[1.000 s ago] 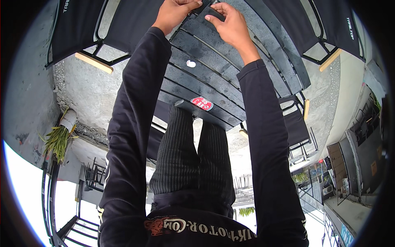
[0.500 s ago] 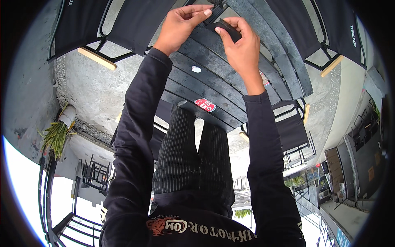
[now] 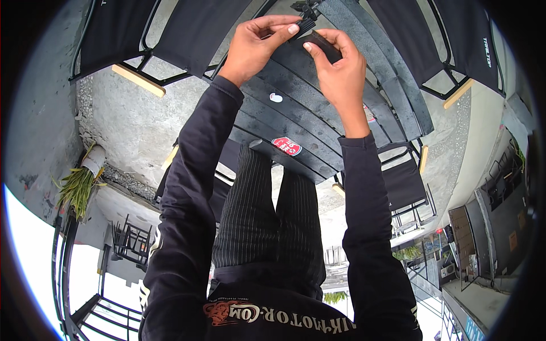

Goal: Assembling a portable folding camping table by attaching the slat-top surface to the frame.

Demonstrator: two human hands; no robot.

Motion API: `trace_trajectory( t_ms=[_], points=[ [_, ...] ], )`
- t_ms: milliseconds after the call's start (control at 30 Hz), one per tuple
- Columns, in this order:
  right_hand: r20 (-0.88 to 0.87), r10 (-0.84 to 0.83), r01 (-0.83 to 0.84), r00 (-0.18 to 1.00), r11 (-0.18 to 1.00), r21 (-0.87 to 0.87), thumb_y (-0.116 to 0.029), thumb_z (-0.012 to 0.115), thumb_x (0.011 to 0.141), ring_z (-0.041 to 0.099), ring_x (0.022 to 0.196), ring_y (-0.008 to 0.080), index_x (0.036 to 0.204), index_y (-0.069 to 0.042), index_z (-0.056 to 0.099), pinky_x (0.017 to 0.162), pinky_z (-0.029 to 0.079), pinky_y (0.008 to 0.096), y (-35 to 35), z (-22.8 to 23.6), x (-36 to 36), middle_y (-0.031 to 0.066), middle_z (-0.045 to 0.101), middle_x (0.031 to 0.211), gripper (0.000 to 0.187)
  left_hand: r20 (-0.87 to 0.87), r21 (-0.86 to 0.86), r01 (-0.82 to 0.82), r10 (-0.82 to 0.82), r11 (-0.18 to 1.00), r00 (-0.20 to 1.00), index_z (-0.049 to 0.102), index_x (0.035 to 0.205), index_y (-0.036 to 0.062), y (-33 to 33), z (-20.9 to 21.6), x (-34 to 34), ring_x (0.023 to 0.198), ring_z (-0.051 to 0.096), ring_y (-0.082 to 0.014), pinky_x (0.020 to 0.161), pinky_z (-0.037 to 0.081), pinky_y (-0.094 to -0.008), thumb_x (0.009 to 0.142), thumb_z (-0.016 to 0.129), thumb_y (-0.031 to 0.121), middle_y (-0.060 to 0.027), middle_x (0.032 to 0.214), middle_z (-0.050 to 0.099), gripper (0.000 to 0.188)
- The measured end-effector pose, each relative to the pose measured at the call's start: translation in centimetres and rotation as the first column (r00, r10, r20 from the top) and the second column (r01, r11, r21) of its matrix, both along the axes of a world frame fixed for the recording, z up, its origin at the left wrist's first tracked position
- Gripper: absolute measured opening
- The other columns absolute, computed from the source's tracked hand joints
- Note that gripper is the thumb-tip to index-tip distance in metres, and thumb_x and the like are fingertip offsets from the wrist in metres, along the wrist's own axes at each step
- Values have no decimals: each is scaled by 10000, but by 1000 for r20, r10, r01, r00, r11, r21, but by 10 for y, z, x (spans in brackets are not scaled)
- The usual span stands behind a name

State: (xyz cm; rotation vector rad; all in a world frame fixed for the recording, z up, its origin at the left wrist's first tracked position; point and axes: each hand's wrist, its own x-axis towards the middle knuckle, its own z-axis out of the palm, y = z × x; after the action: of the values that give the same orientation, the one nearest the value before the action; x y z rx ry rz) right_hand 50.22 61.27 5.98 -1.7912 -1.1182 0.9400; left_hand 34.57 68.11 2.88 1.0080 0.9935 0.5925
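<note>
Both arms, in dark sleeves, stretch out over a black slatted table (image 3: 296,94). My left hand (image 3: 253,48) is closed, thumb and fingers pinching a small black ribbed part (image 3: 304,26). A black bracket-like piece (image 3: 307,8) shows just beyond it at the upper edge; I cannot tell whether the two are joined. Close by on the right, my right hand (image 3: 344,71) grips a dark flat rectangular block (image 3: 329,48) between thumb and fingers. The block's near end is tilted toward the ribbed part, and its exact kind cannot be made out.
Black folding chairs (image 3: 196,34) with wooden armrests stand around the table, on the far left and far right (image 3: 406,34). A red-and-white sticker (image 3: 286,146) and a small white one (image 3: 276,98) are on the slats. A potted plant (image 3: 79,182) stands at left.
Both hands appear slightly lower and farther right in the picture, and the table has shifted a little too. More of the black bracket-like piece shows. Both hands keep their holds.
</note>
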Motion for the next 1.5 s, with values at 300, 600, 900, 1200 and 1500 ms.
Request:
trace_trajectory(
  t_ms=[300,600,900,1200,1500],
  points=[
    [-63,-16,17,998,1000,7,-72,751,775,695,776,203,959,-3,658,718,524,296,8,-5,5,109,711,862,217,3,23,-12,12,1000,1000,691,1137,56,1,-10,4,904,635,-61,851,490,-220,892,702,191,-32,946,713,280],
    [43,28,-28,999,1000,5,-110,770,763,705,792,183,951,-7,671,725,536,298,11,-10,10,106,720,876,236,27,-6,107,-107,994,994,635,1222,54,5,-9,-3,998,625,-86,930,481,-240,874,706,106,-45,1092,686,359],
    [-17,40,-40,999,999,21,-242,810,758,707,777,173,956,-9,710,697,541,283,20,-24,19,98,725,823,322,-15,35,128,-128,991,992,619,1223,34,3,-14,-1,1000,636,-102,918,497,-241,823,742,39,-58,1093,688,418],
    [-56,96,-105,994,979,-177,-341,747,827,618,602,97,938,-29,719,538,446,255,24,-7,18,99,698,721,333,-32,110,46,-42,993,999,618,1199,3,-5,-13,0,1002,635,-98,920,493,-243,828,740,38,-63,1085,687,392],
    [12,119,-116,993,979,-165,-288,678,873,601,788,267,1021,-55,649,732,475,374,26,-8,7,85,654,909,277,-49,112,29,-24,993,998,629,1185,7,-4,-18,-1,984,649,-111,915,501,-253,808,767,73,-70,1064,695,407]
  ],
)
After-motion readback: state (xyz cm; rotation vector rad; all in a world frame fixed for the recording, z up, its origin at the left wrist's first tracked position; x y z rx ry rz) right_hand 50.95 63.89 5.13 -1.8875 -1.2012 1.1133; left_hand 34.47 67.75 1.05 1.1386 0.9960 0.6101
